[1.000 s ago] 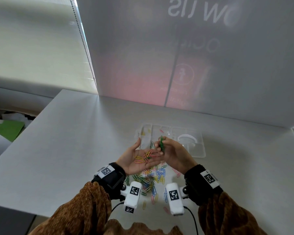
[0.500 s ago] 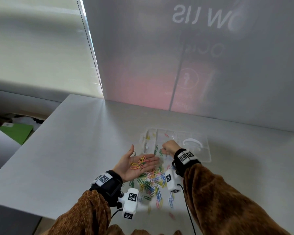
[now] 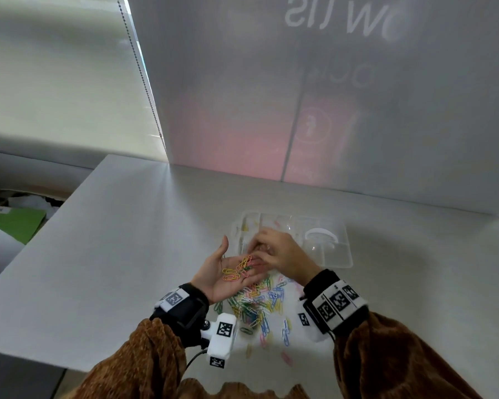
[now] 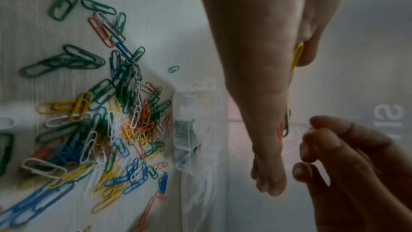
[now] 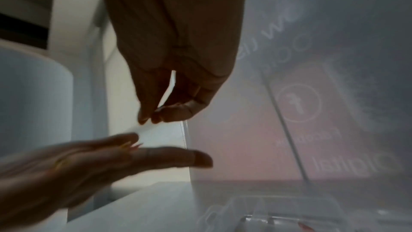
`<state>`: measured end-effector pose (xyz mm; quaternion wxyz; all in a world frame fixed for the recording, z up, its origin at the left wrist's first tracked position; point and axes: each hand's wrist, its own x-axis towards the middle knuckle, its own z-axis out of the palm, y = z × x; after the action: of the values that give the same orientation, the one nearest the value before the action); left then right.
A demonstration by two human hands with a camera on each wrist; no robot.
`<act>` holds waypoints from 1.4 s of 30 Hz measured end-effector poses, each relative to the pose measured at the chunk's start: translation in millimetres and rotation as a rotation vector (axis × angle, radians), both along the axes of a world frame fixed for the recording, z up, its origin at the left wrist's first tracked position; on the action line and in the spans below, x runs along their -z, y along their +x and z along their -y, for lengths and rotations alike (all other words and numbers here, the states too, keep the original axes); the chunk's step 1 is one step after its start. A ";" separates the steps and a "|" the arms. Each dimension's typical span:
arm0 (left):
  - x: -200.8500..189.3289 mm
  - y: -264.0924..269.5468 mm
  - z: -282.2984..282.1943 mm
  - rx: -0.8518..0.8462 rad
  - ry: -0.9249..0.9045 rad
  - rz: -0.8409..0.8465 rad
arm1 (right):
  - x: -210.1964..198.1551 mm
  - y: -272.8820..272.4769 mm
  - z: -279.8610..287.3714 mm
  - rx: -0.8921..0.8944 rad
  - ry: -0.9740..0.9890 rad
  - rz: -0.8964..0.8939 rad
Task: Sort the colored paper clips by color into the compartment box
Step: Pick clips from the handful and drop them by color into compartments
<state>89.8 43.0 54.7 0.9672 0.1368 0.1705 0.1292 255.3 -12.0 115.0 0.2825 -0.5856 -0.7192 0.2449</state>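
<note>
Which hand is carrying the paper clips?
The left hand: it lies palm up with yellow and orange clips on it; the right hand reaches over.

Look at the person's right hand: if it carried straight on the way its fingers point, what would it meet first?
Most likely the paper clips lying in the open left hand; the right hand points at them, though depth is unclear.

The translucent panel (image 3: pixel 329 96) bears mirrored letters, upper right of the head view. Only "W" and "SIL"-like strokes can be made out; the rest is blurred.
</note>
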 end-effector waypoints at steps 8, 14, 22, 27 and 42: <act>-1.6 2.9 5.4 0.009 0.129 0.020 | 8.5 -9.3 12.7 -0.146 0.044 0.217; 4.3 -0.6 -0.6 -0.015 0.068 -0.018 | 6.1 -10.2 7.5 -0.105 -0.041 0.080; 6.1 -3.3 -1.6 0.017 0.054 -0.071 | -3.9 -7.9 3.5 -0.089 0.111 0.190; 7.8 -9.6 -8.4 0.014 0.130 -0.097 | -1.3 -8.2 4.6 -0.187 0.354 0.529; 7.3 -28.1 -11.0 -0.016 0.000 -0.031 | 47.5 -7.6 -31.3 0.328 -0.033 0.104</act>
<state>61.7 54.0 47.3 0.9633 0.1377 0.1868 0.1349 247.7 19.3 67.5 0.2713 -0.7116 -0.6236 0.1765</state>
